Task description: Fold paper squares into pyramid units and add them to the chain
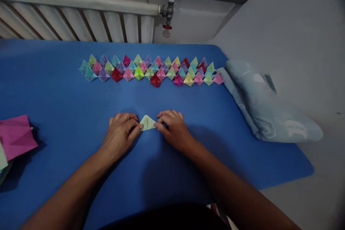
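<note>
A small pale green folded paper, peaked at the top, is held at the middle of the blue surface. My left hand pinches its left corner between thumb and fingers. On the opposite side, my right hand grips the right corner the same way. Beyond both hands stand rows of small folded paper boats in green, pink, red, purple, yellow and blue, set close together.
At the left edge lie loose paper sheets, a magenta one on top. A folded light blue cloth rests over the right side of the blue table. Behind it are a white radiator and a pipe with a red-handled valve.
</note>
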Available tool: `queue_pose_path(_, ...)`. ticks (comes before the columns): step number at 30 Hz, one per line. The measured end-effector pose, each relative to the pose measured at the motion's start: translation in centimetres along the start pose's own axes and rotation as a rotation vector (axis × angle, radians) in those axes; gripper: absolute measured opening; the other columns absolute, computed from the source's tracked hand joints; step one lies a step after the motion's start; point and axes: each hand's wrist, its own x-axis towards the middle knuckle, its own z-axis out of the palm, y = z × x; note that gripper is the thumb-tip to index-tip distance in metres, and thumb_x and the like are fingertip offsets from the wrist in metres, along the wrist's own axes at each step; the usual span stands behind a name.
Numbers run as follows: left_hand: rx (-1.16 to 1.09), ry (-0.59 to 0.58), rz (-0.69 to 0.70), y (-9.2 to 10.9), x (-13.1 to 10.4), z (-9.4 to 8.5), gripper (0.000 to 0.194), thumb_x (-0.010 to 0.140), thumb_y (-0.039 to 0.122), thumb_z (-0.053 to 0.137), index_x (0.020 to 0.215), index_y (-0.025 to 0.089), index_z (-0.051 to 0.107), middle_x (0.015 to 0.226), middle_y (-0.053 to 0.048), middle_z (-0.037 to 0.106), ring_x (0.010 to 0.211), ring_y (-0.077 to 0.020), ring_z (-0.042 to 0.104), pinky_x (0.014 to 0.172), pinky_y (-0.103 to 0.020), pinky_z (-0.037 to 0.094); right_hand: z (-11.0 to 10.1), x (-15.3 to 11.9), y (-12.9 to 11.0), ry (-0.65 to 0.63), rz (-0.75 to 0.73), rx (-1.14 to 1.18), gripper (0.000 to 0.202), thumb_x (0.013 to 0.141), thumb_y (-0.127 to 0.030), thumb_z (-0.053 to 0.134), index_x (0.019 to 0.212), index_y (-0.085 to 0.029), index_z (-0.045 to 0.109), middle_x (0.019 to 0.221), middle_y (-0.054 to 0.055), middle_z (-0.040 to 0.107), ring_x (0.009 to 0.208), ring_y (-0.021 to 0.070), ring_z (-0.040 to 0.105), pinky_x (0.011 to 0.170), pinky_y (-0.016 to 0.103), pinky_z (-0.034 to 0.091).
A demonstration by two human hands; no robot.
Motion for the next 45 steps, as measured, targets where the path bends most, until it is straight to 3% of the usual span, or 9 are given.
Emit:
queue_pose_path(7, 0.02, -0.02, -0.002, -0.03, 0.08, -0.05, 0.028, 0.092, 0.035, 0.049, 0.076, 0.022, 0.069, 0.098, -0.005, 0.07, 0.094, -0.0241, 0.057, 0.082, -0.042, 0.041, -0.45, -0.03, 0.18, -0.031, -0.02, 0.046, 0.008, 0.087, -0.02, 0.064, 0.079, -0.019, 0.065, 0.113, 0.004, 0.067, 0.104, 0.0195, 0.057, 0.089, 0.036, 0.032)
queue_pose_path(22, 0.109, 0.007, 0.003, 0.39, 0.16, 0.28, 0.026, 0.091, 0.033, 0.052, 0.072, 0.019, 0.065, 0.095, -0.009, 0.068, 0.093, -0.0284, 0.057, 0.08, -0.046, 0.043, 0.01, 0.25, -0.27, -0.009, 0.029, -0.017, 0.016, 0.087, -0.024, 0.065, 0.073, -0.019, 0.06, 0.116, 0.006, 0.066, 0.106, 0.0218, 0.056, 0.089, 0.038, 0.033)
queue_pose_path(45, 0.21, 0.069, 0.053, 0.36, 0.06, 0.81, 0.027, 0.091, 0.034, 0.051, 0.071, 0.02, 0.061, 0.092, -0.01, 0.067, 0.086, -0.0272, 0.055, 0.073, -0.043, 0.042, 0.43, 0.31, -0.58, 0.026, 0.069, -0.048, 0.018, 0.086, -0.023, 0.066, 0.071, -0.019, 0.056, 0.114, 0.006, 0.066, 0.103, 0.0219, 0.055, 0.087, 0.038, 0.033)
